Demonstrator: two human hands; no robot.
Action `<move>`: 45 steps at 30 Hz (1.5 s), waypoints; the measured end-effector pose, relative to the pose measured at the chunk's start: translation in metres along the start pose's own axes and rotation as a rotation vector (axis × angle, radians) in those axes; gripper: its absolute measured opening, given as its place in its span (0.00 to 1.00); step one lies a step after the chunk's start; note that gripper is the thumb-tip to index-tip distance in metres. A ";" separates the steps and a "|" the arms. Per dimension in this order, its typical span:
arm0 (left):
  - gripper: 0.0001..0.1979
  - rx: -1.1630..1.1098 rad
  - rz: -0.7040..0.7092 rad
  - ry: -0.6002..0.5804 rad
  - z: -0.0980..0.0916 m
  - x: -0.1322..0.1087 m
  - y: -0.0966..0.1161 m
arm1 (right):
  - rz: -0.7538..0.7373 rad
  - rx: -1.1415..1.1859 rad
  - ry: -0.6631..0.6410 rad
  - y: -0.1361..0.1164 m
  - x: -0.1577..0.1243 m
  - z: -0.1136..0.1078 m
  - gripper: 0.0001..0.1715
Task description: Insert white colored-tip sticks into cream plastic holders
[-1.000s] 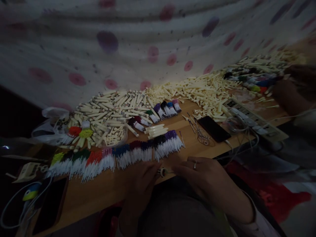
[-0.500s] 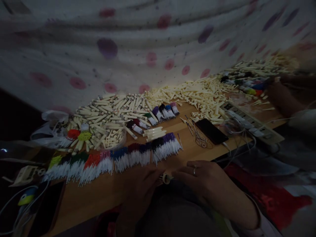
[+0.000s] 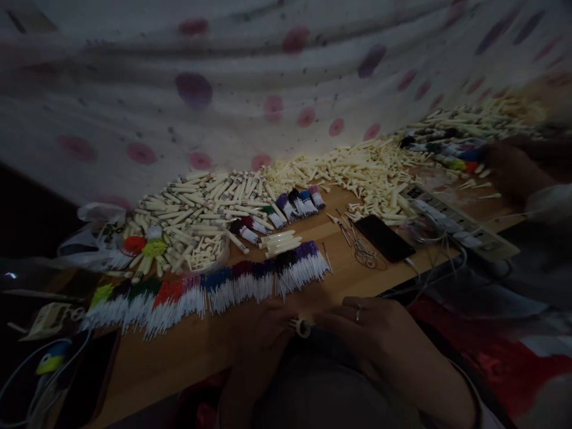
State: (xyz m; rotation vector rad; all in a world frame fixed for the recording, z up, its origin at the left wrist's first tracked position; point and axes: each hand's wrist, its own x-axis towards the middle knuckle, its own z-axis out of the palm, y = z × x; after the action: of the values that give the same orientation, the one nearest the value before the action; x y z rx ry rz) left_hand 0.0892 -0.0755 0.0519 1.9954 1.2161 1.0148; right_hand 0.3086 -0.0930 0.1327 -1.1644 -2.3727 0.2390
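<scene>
Near the table's front edge, my left hand (image 3: pixel 263 333) is closed around a cream pen barrel (image 3: pixel 302 327), whose round open end points to the right. Just right of that end is my right hand (image 3: pixel 379 336), wearing a ring, with its fingers bent together; dimness hides what its fingertips hold, if anything. Beyond both hands lie rows of thin white pen refills (image 3: pixel 243 289) with coloured ends, sorted by colour. Behind them are a few cream barrels (image 3: pixel 280 243) side by side and a tub of small cream parts (image 3: pixel 208 253).
Heaps of cream barrels (image 3: pixel 201 199) and small cream parts (image 3: pixel 339 167) line the patterned curtain (image 3: pixel 268 77). A black phone (image 3: pixel 385 238), a power strip (image 3: pixel 465 226) and cables are at right. Another person's hand (image 3: pixel 509 167) works at the far right. A dark tablet-like slab (image 3: pixel 89 375) lies front left.
My right hand has shifted slightly right and down, and the barrel's open end sits a little to the right. The other person's hand has moved slightly.
</scene>
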 end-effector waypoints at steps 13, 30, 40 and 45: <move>0.16 -0.067 0.026 -0.271 -0.011 0.008 -0.001 | 0.034 -0.008 -0.231 0.010 0.001 -0.008 0.15; 0.14 -0.117 -0.085 -0.209 -0.006 0.004 -0.003 | 0.044 0.115 -0.034 -0.003 0.000 -0.012 0.19; 0.12 -0.083 -0.119 -0.134 -0.006 0.002 0.006 | 0.105 0.155 -0.067 -0.006 0.001 -0.001 0.21; 0.11 -0.148 -0.182 -0.147 -0.005 0.000 0.009 | 0.110 0.156 -0.052 -0.008 0.001 -0.002 0.21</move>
State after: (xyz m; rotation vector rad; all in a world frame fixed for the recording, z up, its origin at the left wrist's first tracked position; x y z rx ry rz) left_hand 0.0891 -0.0783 0.0618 1.7770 1.1836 0.8284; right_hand 0.3031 -0.0972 0.1376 -1.2284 -2.2899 0.4885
